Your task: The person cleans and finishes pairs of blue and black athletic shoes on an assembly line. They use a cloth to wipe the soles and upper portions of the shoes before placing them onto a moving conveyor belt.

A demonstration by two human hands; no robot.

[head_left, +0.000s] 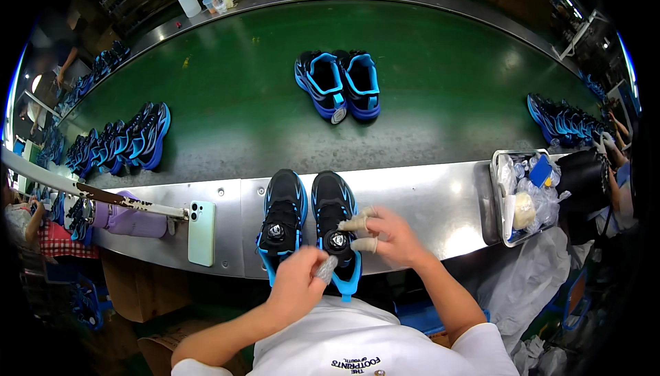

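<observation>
Right hand [393, 238], fingers parted, flanks the dial [337, 241] on the shoe [333, 197]; left hand [297, 282] curls, grip indeterminable. Dial adjustment appears underway; next move calls for steady support.

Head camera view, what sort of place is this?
Probably a shoe factory's production line: a long green surface, perhaps a conveyor belt, carries rows of matching black-and-blue shoes, and another similar pair sits at the metal ledge.

A white short-sleeved fabric shirt [313, 338] bears small dark lettering [356, 363] across its front; pale beige, close-fitting finger covers [365, 245] sit on the right hand [395, 236].
</observation>
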